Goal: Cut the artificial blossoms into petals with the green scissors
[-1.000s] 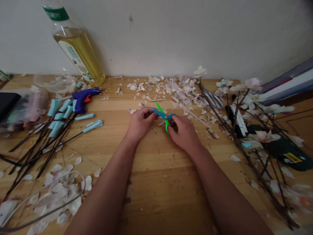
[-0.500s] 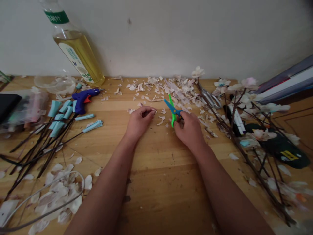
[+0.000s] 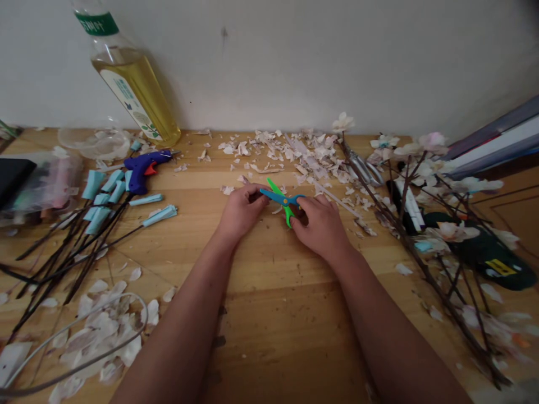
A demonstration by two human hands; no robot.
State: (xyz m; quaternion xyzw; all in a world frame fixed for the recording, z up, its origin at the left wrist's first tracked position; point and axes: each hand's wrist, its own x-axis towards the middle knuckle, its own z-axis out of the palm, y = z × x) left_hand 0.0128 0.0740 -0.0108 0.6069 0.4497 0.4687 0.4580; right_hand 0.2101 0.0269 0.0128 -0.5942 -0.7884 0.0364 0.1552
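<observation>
My right hand (image 3: 318,221) grips a pair of scissors (image 3: 283,200) with one blue and one green half. Their blades are spread and point left. The blue blade's tip reaches the fingers of my left hand (image 3: 242,209), which are pinched together. Whatever they hold is hidden behind the fingers and blade; a small pale piece showed there earlier. Petal scraps (image 3: 273,147) lie scattered on the table beyond both hands.
A blue glue gun (image 3: 141,168) and dark stems with light-blue paper tips (image 3: 97,220) are on the left. Behind them stands an oil bottle (image 3: 138,92). Loose petals (image 3: 101,331) and a cable lie front left. Flowering branches (image 3: 404,241) fill the right side.
My right hand has moved left, bringing the spread scissors up to my left fingertips. The left hand has stayed nearly in place, still pinched.
</observation>
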